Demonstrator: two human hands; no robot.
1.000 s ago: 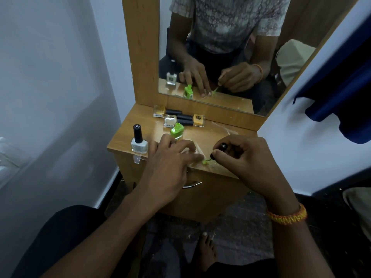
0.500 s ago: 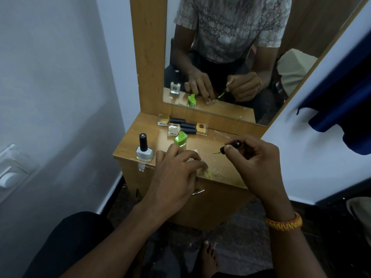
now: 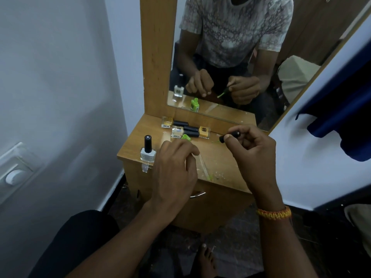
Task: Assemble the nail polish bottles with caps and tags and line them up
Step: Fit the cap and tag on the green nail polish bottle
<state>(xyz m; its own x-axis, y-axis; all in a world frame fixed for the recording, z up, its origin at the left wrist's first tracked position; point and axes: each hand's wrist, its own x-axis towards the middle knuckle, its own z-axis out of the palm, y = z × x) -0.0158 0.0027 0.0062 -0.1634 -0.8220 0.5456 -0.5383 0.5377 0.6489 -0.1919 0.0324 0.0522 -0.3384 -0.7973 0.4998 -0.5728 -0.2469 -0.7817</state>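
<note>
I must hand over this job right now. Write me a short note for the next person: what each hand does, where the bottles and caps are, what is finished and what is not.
Right hand pinches a black cap with a green-wet brush, held above the table.
Left hand hovers with curled fingers, holding nothing that I can see, just in front of the open green bottle.
Done: grey bottle, capped and upright at the table's left front edge.
Left: cap the green bottle; three capped yellow bottles lie on their sides by the mirror, not lined up. Whether tags are attached is unclear.

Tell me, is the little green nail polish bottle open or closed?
Open: the green nail polish bottle has no cap; the right hand holds the black brush cap away.
</note>
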